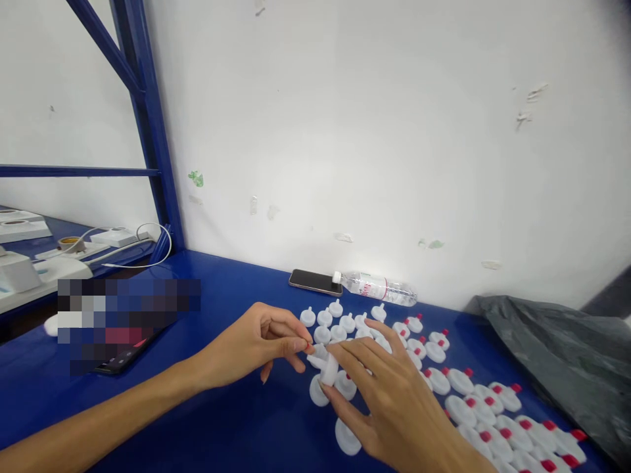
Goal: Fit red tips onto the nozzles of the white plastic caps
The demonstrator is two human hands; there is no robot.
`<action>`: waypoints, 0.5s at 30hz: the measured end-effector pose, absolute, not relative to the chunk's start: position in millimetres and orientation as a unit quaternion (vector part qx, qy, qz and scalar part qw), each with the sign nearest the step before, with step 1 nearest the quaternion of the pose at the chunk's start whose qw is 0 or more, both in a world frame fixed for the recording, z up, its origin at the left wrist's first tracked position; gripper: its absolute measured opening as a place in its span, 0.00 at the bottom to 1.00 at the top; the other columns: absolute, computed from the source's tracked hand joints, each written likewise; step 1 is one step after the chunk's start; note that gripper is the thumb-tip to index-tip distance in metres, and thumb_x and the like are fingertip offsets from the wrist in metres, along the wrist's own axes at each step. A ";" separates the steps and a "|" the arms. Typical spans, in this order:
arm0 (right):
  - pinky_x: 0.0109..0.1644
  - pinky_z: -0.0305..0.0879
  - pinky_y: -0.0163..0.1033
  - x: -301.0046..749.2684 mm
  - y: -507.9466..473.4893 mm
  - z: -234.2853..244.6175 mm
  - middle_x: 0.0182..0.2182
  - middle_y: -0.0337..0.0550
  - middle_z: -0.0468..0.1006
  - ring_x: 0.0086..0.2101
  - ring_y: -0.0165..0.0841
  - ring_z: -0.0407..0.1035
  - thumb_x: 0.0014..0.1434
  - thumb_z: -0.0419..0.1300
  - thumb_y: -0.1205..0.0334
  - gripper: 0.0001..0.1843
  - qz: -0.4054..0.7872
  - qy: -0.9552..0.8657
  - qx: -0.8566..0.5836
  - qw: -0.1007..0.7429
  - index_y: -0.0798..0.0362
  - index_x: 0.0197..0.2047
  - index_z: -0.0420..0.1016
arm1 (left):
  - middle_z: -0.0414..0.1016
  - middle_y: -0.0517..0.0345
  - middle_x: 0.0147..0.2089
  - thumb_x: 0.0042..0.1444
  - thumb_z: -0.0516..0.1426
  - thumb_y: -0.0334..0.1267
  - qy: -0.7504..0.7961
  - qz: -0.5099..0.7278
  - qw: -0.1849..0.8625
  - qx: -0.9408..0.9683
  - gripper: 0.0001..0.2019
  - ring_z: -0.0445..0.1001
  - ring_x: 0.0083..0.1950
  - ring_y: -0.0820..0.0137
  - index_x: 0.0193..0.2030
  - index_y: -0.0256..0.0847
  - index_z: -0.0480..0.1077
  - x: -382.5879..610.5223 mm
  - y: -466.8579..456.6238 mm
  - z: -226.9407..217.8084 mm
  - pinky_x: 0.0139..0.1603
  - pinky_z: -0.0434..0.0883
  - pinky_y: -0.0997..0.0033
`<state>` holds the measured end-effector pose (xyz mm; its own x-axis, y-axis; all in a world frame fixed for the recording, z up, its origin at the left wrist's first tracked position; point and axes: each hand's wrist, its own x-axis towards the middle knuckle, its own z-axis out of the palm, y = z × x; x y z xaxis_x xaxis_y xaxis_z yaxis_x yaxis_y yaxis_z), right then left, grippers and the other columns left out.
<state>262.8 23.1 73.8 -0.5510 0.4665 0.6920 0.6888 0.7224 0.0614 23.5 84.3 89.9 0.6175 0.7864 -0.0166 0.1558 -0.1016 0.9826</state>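
My left hand (pixel 259 346) and my right hand (pixel 389 401) meet over a blue table (pixel 236 420). The fingers of both close round one small white plastic cap (pixel 325 369) held between them just above the table. Around it lie several white round caps (pixel 331 322) with stubby necks. To the right runs a row of several white caps with red tips (pixel 486 410). More white caps sit partly hidden under my right hand.
A phone (pixel 315 282) and a plastic water bottle (pixel 377 287) lie by the white wall. A grey plastic bag (pixel 562 355) covers the right end. A second dark phone (pixel 121 360) lies at left, with white boxes and cables (pixel 118 246) behind the blue frame post (pixel 148 125).
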 end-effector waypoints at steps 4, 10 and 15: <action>0.70 0.50 0.50 261.8 23.1 74.0 0.38 0.38 0.82 0.37 0.34 0.77 0.70 0.57 0.64 0.10 -0.176 -0.855 -0.339 0.352 0.55 0.52 0.76 | 0.86 0.52 0.39 0.60 0.66 0.48 0.328 0.274 0.589 0.685 0.15 0.86 0.42 0.63 0.45 0.38 0.82 25.3 81.7 88.0 0.20 0.68 0.84; 0.71 0.51 0.49 264.4 22.4 73.8 0.44 0.44 0.83 0.43 0.36 0.78 0.70 0.60 0.64 0.14 -0.186 -0.851 -0.331 0.363 0.58 0.57 0.76 | 0.86 0.52 0.35 0.56 0.69 0.44 0.327 0.278 0.621 0.656 0.13 0.86 0.40 0.65 0.44 0.38 0.83 26.0 81.9 90.6 0.19 0.67 0.84; 0.69 0.54 0.49 264.2 22.7 70.3 0.47 0.44 0.83 0.45 0.36 0.77 0.70 0.61 0.65 0.17 -0.174 -0.849 -0.330 0.374 0.58 0.60 0.75 | 0.88 0.50 0.41 0.56 0.70 0.44 0.324 0.283 0.627 0.650 0.13 0.86 0.42 0.63 0.43 0.38 0.83 25.0 82.9 87.4 0.19 0.66 0.84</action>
<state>264.2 22.7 70.3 -0.5027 0.4290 0.7505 0.6901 0.7220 0.0495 25.0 82.9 87.4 0.6310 0.7748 -0.0387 0.0661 -0.0040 0.9978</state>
